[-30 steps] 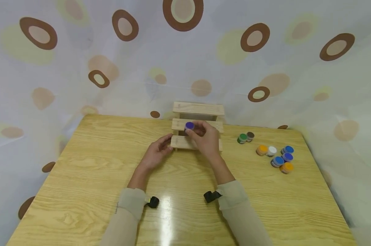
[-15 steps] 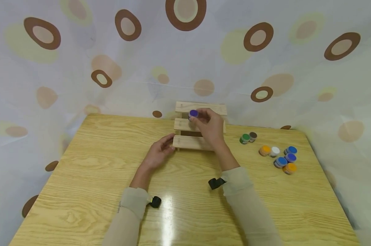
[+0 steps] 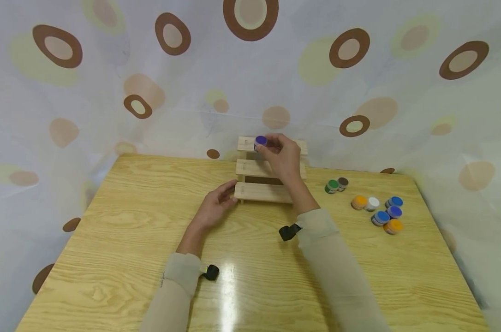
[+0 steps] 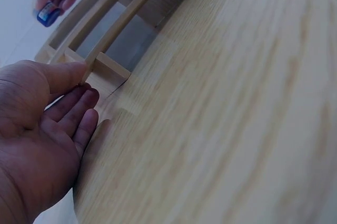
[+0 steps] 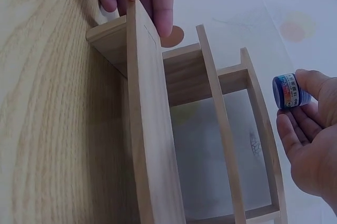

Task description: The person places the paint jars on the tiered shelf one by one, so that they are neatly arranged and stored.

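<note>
A three-step wooden rack stands against the patterned cloth. My left hand holds the left end of its lowest board, thumb at the front edge and fingers around the end, as the left wrist view of that hand shows. My right hand pinches a small paint jar with a purple lid between thumb and fingers. In the head view the jar overlaps the left part of the top board. From the right wrist, the jar shows a gap between it and that board.
Right of the rack lie more paint jars: a green one beside a brown one, then an orange one, a white one, and a cluster of blue, purple and orange ones. The cloth hangs close behind the rack.
My right hand has carried the purple-lidded paint jar up and back, from over the middle board to over the top board. My left hand stays at the lowest board's end.
</note>
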`<state>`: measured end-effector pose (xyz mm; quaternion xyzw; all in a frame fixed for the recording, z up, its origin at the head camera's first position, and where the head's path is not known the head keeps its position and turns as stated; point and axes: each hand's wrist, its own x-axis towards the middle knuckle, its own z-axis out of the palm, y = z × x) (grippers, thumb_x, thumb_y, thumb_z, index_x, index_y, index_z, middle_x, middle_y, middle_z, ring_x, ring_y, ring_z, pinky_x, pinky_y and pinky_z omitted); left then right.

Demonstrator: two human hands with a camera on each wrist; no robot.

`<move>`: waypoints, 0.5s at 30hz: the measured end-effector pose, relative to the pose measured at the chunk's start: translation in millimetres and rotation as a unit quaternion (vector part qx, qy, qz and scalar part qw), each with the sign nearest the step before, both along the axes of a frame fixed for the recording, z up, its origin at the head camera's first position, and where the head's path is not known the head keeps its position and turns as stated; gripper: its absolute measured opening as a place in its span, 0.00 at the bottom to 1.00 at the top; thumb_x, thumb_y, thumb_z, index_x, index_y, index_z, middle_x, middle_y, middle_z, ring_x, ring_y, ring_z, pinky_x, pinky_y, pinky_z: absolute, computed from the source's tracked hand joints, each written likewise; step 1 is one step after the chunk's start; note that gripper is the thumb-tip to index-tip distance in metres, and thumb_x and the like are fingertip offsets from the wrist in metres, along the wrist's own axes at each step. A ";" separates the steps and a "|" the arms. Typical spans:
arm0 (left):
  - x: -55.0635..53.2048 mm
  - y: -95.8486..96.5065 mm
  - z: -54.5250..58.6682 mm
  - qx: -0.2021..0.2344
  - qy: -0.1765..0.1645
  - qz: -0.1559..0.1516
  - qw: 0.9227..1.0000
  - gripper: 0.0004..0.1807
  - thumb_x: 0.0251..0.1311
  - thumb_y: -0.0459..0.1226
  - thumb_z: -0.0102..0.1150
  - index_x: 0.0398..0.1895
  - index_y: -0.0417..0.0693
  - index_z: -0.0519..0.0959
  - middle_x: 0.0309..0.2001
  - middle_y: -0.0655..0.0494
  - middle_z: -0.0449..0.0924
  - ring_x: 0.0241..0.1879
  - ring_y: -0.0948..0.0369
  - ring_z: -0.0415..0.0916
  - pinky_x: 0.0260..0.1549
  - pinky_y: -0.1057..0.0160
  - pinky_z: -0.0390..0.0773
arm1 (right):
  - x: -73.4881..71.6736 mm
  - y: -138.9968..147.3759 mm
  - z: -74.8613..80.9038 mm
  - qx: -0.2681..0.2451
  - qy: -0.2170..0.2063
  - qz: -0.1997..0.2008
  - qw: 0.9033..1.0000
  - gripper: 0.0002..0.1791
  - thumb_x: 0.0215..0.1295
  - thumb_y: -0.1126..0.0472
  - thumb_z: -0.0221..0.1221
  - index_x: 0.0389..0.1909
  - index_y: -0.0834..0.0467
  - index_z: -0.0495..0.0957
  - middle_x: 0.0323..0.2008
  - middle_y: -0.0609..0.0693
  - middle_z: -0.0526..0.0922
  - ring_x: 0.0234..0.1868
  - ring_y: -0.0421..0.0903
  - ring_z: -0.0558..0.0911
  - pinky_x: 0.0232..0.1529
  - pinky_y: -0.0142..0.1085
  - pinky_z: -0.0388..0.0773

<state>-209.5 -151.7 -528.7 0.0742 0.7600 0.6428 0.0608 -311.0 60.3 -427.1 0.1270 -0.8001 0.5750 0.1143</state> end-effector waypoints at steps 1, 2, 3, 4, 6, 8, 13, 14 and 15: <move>0.2 0.3 0.2 0.001 0.000 0.000 1.000 0.32 0.79 0.31 0.56 0.82 0.44 0.63 0.77 0.46 0.68 0.78 0.54 0.64 0.77 0.52 0.65 | -1.6 -0.5 0.4 0.001 0.000 -0.001 1.000 0.20 0.67 0.59 0.74 0.54 0.64 0.85 0.48 0.58 0.89 0.50 0.51 0.88 0.53 0.35 0.86; 0.4 0.7 0.5 0.002 -0.001 0.000 1.000 0.32 0.79 0.31 0.56 0.82 0.44 0.63 0.77 0.46 0.68 0.78 0.54 0.64 0.77 0.52 0.66 | -3.2 -0.7 0.8 0.000 0.000 -0.001 1.000 0.19 0.67 0.59 0.74 0.54 0.64 0.85 0.49 0.58 0.89 0.50 0.51 0.88 0.53 0.35 0.87; 0.5 1.3 0.6 0.003 -0.001 -0.001 1.000 0.32 0.79 0.31 0.56 0.82 0.44 0.63 0.77 0.46 0.68 0.77 0.54 0.64 0.77 0.52 0.66 | -5.2 -0.9 0.8 -0.001 -0.002 -0.002 1.000 0.19 0.67 0.59 0.74 0.54 0.64 0.85 0.49 0.59 0.89 0.51 0.52 0.88 0.53 0.35 0.86; 0.6 1.1 0.8 0.004 0.000 -0.001 1.000 0.32 0.79 0.31 0.56 0.82 0.44 0.63 0.77 0.45 0.68 0.77 0.53 0.64 0.77 0.51 0.66 | -7.2 -1.7 0.7 -0.002 -0.004 -0.002 1.000 0.19 0.66 0.60 0.74 0.54 0.65 0.85 0.49 0.59 0.89 0.51 0.52 0.88 0.53 0.35 0.87; 1.0 1.1 1.6 0.007 -0.002 -0.002 1.000 0.32 0.78 0.31 0.56 0.82 0.43 0.63 0.77 0.45 0.69 0.77 0.53 0.64 0.77 0.51 0.66 | -10.6 -2.9 0.3 -0.005 -0.009 -0.001 1.000 0.20 0.66 0.60 0.74 0.54 0.65 0.84 0.49 0.60 0.89 0.51 0.53 0.88 0.53 0.35 0.87; 1.1 1.1 1.7 0.009 -0.003 -0.003 1.000 0.32 0.78 0.30 0.56 0.82 0.42 0.63 0.77 0.44 0.69 0.77 0.52 0.64 0.77 0.51 0.66 | -13.4 -4.1 -0.8 -0.008 -0.016 -0.001 1.000 0.20 0.66 0.61 0.74 0.54 0.66 0.84 0.49 0.60 0.88 0.51 0.53 0.88 0.53 0.35 0.87; 0.7 0.5 0.8 0.016 -0.006 -0.007 1.000 0.32 0.79 0.30 0.55 0.82 0.42 0.62 0.77 0.44 0.68 0.78 0.52 0.64 0.77 0.51 0.65 | -18.4 -8.1 -3.2 -0.004 -0.018 -0.003 1.000 0.20 0.66 0.61 0.74 0.55 0.66 0.84 0.49 0.60 0.89 0.51 0.53 0.88 0.53 0.35 0.87; 0.7 0.2 0.8 0.017 -0.006 -0.007 1.000 0.32 0.79 0.30 0.55 0.82 0.43 0.62 0.77 0.45 0.68 0.78 0.52 0.64 0.77 0.51 0.65 | -19.6 -9.2 -3.4 -0.002 -0.016 -0.002 1.000 0.20 0.66 0.61 0.74 0.55 0.65 0.84 0.49 0.60 0.89 0.51 0.52 0.88 0.53 0.35 0.87; 0.4 -0.2 0.4 0.016 -0.005 -0.006 1.000 0.32 0.79 0.30 0.55 0.82 0.43 0.62 0.77 0.45 0.68 0.78 0.53 0.64 0.77 0.51 0.65 | -20.7 -10.4 -3.3 0.001 -0.012 -0.003 1.000 0.20 0.66 0.61 0.74 0.55 0.65 0.85 0.49 0.60 0.89 0.50 0.52 0.88 0.53 0.36 0.86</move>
